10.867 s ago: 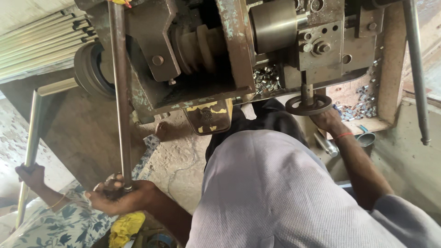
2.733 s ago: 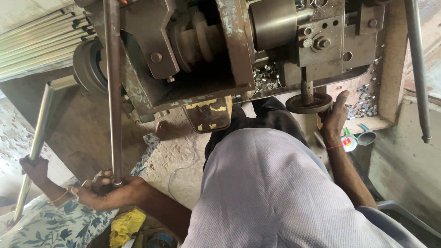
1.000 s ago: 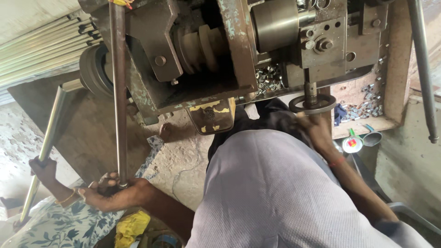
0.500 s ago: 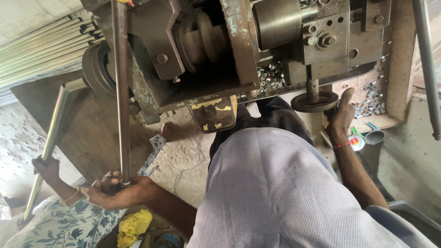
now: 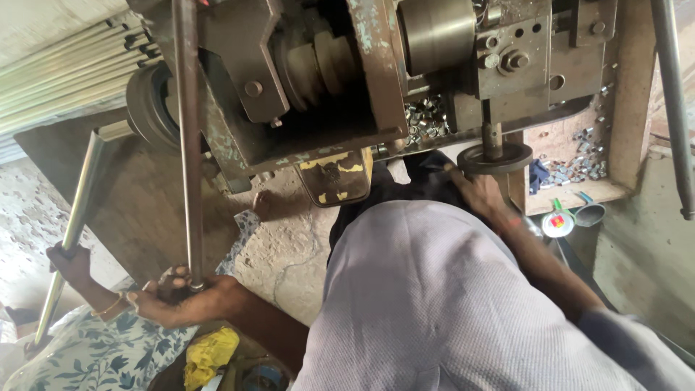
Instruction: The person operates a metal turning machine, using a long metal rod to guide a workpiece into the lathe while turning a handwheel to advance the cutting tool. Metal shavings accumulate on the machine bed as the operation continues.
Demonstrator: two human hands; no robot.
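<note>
The big worn machine (image 5: pixel 362 80) fills the top of the frame. From it a long steel rod (image 5: pixel 190 145) runs almost straight down the left side, its lower end in the left hand (image 5: pixel 177 300), which is clenched around it at lower left. The right hand (image 5: pixel 478 194) is well apart at centre right, just under the small round handwheel (image 5: pixel 494 157) and touching its rim; whether it grips, I cannot tell. At far left another person's hand (image 5: pixel 71 262) holds a second, tilted pipe (image 5: pixel 72 232).

One head-worn camera looked steeply down over the person's own shirt, close to the lathe-like machine (image 5: pixel 347 80), the scene tilted; no second view existed.
</note>
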